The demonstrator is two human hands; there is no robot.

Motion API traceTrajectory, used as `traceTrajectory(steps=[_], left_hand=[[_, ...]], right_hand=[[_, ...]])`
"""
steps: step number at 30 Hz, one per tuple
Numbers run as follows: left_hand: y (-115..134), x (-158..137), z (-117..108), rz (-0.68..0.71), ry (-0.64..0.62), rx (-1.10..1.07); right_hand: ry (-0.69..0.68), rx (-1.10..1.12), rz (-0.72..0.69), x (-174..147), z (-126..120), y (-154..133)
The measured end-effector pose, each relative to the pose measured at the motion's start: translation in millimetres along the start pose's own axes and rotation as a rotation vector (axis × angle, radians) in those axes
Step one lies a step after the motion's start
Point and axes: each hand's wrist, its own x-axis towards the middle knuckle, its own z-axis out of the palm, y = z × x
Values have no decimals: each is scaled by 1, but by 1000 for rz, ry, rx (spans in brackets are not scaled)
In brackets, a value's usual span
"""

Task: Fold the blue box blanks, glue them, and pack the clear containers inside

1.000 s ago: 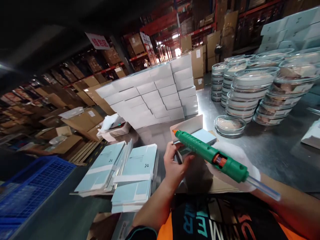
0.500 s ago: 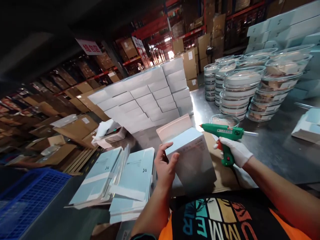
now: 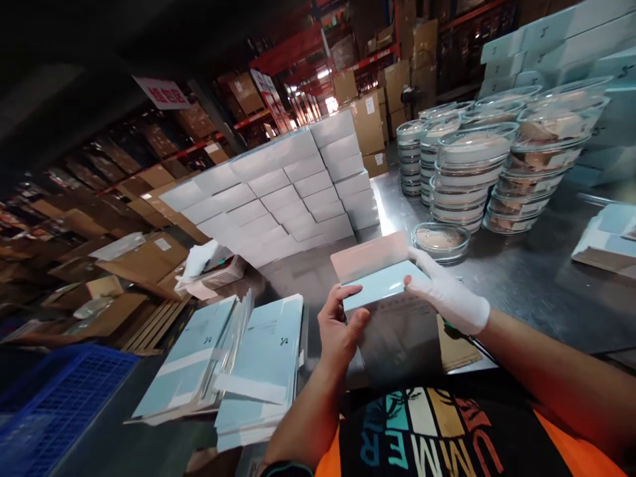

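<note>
A light-blue and white cardboard box (image 3: 397, 341) is tilted in front of me, its pale flap (image 3: 370, 257) standing up behind the blue panel. My left hand (image 3: 342, 321) is closed around its left end, thumb on the near face. My right hand (image 3: 447, 291), in a white glove with bare thumb tip, grips the right end, thumb on the blue panel and fingers behind by the flap. A bit of the green glue gun (image 3: 451, 328) shows below my right wrist; the rest is hidden. Brown cardboard (image 3: 460, 348) lies under it.
Flat blue box blanks (image 3: 263, 344) are stacked at left, a wall of white boxes (image 3: 293, 192) behind. Lidded glass dishes (image 3: 472, 172) stand in stacks at right, a single dish (image 3: 440, 240) before them. A blue crate (image 3: 64, 397) is lower left; more boxes (image 3: 606, 235) lie far right.
My right hand has let go of the green glue gun, which is now low beside the box, and has taken hold of the box's right end. My left hand keeps its grip.
</note>
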Motion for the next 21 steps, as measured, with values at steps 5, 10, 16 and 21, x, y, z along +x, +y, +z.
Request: traceTrajectory(steps=[5,10,16,21], left_hand=[[-14,-1,3,93,-12,-11],[-24,4,4,276,-4,-147],[-27,16,-7,509,-159,-72],[3,32,-30,466,-412,260]], right_hand=[[-154,87,-29,-1,0,-3],[-246,25,-93,-12,-16,11],[-303,46,-275,-12,-15,9],[-316,-53,-416,-18,-3,9]])
